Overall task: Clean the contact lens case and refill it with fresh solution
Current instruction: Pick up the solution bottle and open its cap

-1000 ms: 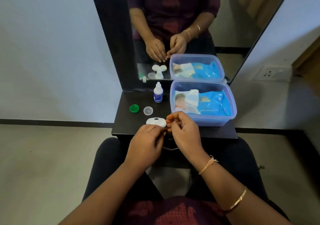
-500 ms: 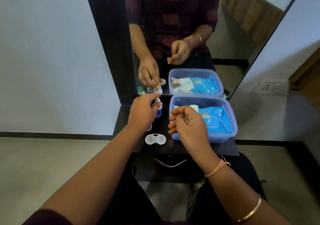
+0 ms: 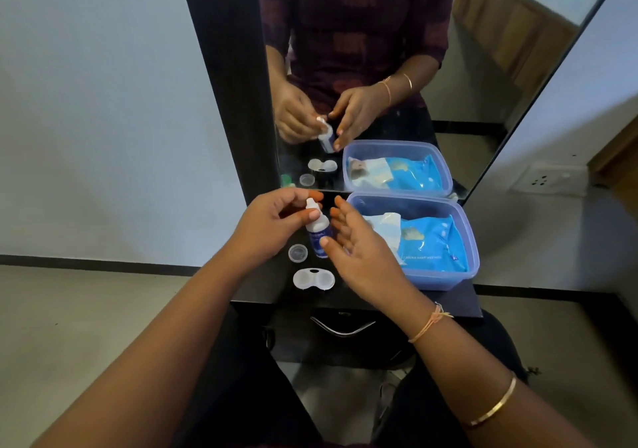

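Our left hand pinches the cap of the upright bottle, right hand flat alongside, lens case nearer the desk front edge.

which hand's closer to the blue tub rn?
Right. The right hand is just left of the blue tub; the left hand is farther left, pinching the solution bottle near its top.

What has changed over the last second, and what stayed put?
The left hand left the lens case, reached back and now grips the solution bottle near its cap. The right hand moved up beside it, thumb touching. Case, clear cap and blue box stayed.
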